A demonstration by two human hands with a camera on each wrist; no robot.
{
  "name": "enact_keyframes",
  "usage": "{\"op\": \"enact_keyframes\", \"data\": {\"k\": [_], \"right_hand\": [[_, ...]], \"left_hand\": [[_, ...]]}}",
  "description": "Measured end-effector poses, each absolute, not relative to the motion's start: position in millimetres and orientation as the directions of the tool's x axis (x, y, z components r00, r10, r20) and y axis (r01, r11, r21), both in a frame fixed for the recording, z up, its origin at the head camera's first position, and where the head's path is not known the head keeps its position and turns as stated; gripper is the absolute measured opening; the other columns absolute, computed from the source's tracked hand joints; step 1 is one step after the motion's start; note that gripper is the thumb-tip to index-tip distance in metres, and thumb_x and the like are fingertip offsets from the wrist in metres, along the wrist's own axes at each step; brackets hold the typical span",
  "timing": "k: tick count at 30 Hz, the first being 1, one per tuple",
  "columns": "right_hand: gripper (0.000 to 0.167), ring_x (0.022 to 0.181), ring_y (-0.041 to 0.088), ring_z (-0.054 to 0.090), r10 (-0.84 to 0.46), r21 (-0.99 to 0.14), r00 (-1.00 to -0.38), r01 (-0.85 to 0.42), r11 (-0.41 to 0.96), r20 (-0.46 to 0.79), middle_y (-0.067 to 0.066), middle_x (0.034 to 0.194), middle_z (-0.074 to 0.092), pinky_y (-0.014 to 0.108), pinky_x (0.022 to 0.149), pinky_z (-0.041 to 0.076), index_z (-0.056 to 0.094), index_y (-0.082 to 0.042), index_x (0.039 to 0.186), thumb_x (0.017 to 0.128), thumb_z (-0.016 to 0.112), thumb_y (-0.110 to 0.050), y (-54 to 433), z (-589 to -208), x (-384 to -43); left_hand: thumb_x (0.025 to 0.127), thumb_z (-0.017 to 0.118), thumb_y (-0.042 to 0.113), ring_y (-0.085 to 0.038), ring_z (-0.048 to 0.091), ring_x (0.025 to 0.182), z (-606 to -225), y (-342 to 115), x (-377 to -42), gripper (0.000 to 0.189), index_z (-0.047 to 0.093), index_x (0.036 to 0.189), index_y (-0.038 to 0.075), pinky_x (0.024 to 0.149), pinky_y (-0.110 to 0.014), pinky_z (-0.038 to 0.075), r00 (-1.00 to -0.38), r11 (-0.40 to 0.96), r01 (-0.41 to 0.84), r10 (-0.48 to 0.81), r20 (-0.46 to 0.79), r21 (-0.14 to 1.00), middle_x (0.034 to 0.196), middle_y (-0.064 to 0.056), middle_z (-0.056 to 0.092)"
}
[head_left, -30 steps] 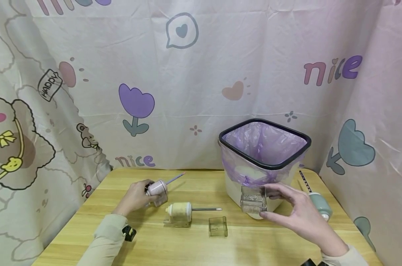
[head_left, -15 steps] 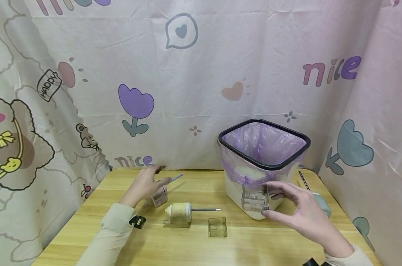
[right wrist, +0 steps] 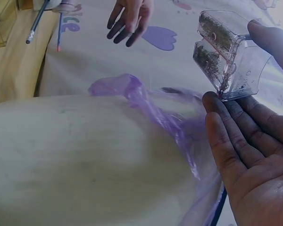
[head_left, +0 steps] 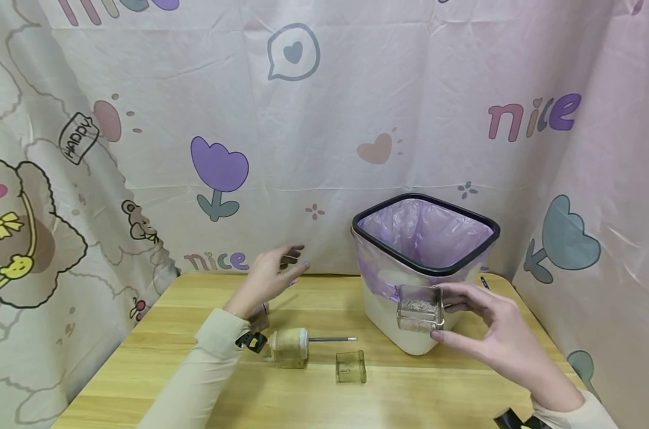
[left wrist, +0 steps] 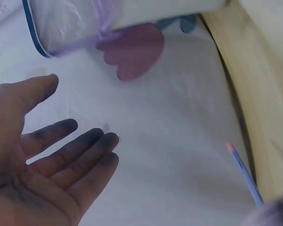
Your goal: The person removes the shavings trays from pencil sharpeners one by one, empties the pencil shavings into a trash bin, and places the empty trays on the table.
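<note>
My right hand (head_left: 496,330) pinches a clear plastic shavings box (head_left: 421,313) between thumb and fingers, in front of the bin and below its rim. Pencil shavings (right wrist: 212,35) show inside the box in the right wrist view. The bin (head_left: 388,328) is white with a black rim and a purple bag lining it. In the air above the table's back left, my left hand (left wrist: 42,188) has its fingers spread and holds nothing. Beneath that arm, a pale pencil sharpener (head_left: 260,319) is mostly hidden; a blue pencil (left wrist: 245,174) stands near it.
A yellow pencil sharpener (head_left: 292,345) with a dark pencil (head_left: 332,339) in it lies mid-table. Right of it sits a yellowish clear box (head_left: 351,367). Behind my right hand, only the end of a dotted pencil (head_left: 484,283) shows. A printed curtain (head_left: 313,143) hangs behind the table.
My left hand has let go of the pale sharpener and moved up and right, its fingers opening. My right hand has shifted slightly right and up with the shavings box, covering the green sharpener.
</note>
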State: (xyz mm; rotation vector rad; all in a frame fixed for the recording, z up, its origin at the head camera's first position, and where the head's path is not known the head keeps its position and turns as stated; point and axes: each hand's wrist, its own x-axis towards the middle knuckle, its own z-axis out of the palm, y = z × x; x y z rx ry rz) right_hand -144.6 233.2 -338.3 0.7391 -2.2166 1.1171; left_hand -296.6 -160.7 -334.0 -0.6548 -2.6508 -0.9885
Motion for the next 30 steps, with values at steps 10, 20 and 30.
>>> {"op": "enact_keyframes", "data": {"k": [10,20,30], "right_hand": [[0.068,0.099,0.001,0.073,-0.198,-0.547,-0.702,-0.673,0.498,0.684,-0.006,0.118,0.075,0.006,0.1,0.052,0.072,-0.011,0.131,0.07,0.096,0.005,237.8,-325.3,-146.7],[0.065,0.101,-0.001,0.074,-0.183,-0.571,-0.732,-0.64,0.514,0.656,-0.011,0.118,0.077,0.006,0.102,0.052,0.07,-0.01,0.133,0.075,0.093,0.006,242.9,-312.9,-152.1],[0.066,0.102,-0.003,0.074,-0.14,-0.58,-0.741,-0.614,0.535,0.656,-0.013,0.116,0.077,0.005,0.1,0.052,0.069,-0.01,0.137,0.077,0.091,0.007,254.1,-296.8,-157.0]], "left_hand": [[0.105,0.07,0.029,-0.039,0.073,0.121,-324.1,-120.4,-300.8,0.054,0.057,0.153,0.008,0.106,-0.049,0.062,-0.827,0.543,0.562,0.354,0.436,0.624,0.139,-0.021,0.071],[0.107,0.068,0.031,-0.036,0.074,0.121,-323.9,-86.1,-305.2,0.054,0.054,0.156,0.012,0.105,-0.048,0.062,-0.811,0.474,0.584,0.363,0.459,0.658,0.142,-0.02,0.068],[0.109,0.064,0.035,-0.038,0.075,0.119,-323.0,-64.8,-306.1,0.056,0.05,0.158,0.011,0.102,-0.047,0.063,-0.811,0.464,0.586,0.351,0.469,0.665,0.144,-0.022,0.066]]}}
